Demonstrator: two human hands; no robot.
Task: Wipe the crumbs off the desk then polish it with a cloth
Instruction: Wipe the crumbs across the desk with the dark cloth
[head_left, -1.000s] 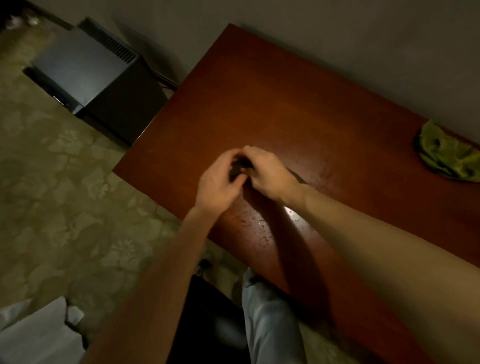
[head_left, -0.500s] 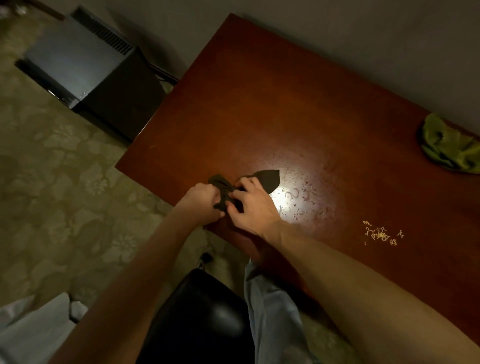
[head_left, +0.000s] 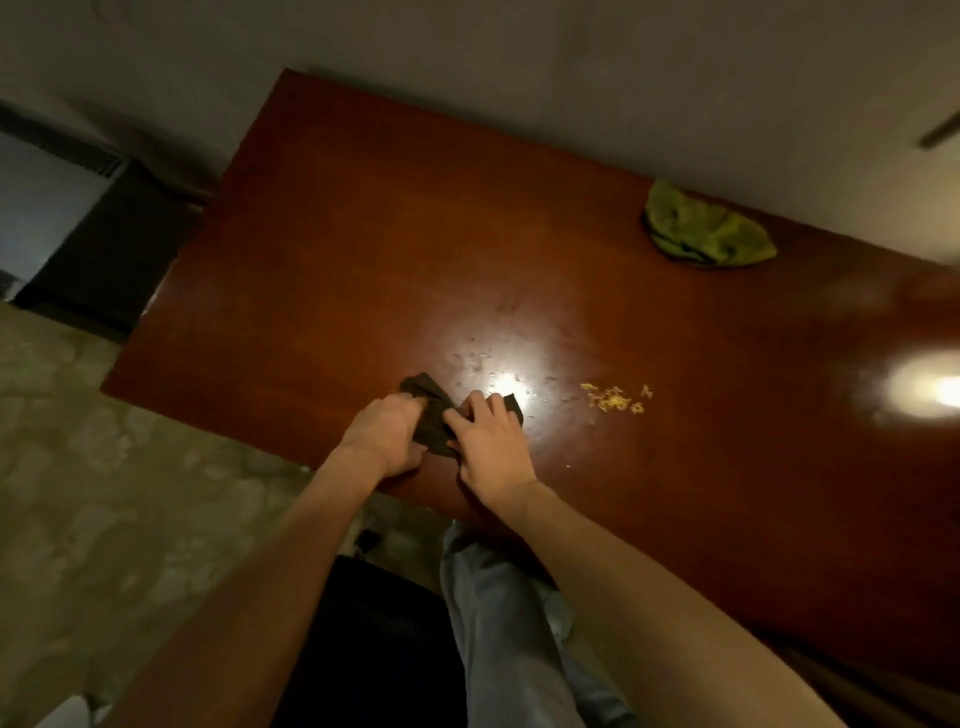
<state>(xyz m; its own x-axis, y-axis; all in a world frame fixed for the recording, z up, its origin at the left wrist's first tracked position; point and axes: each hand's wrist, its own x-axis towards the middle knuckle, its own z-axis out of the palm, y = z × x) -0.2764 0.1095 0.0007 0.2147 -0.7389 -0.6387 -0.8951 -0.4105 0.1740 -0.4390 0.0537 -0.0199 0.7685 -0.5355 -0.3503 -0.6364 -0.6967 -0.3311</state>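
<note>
At the counter's (head_left: 363, 260) near edge, the left hand (head_left: 387, 434) curls round one end of a dark cloth (head_left: 431, 418). The right hand (head_left: 491, 447) seems to pinch the other end. Crumbs (head_left: 615, 399) lie near, at three o'clock. Folding a flat pad first would likely gather them cleanly toward the edge.

A second ago both hands were bunched together over the middle of the desk (head_left: 363, 260), the dark cloth (head_left: 431, 415) almost hidden inside them. Now the left hand (head_left: 387, 434) and right hand (head_left: 488, 447) sit lower, at the desk's near edge, and the cloth shows between them, with one corner poking out above the left hand. The crumbs (head_left: 615, 399), unseen a second ago, lie just right of the hands. The view has swung: the green cloth (head_left: 706, 228) is wholly in frame at upper right, the black box (head_left: 78, 218) is cut by the left edge, and a second glare (head_left: 930, 389) shows at far right.
</note>
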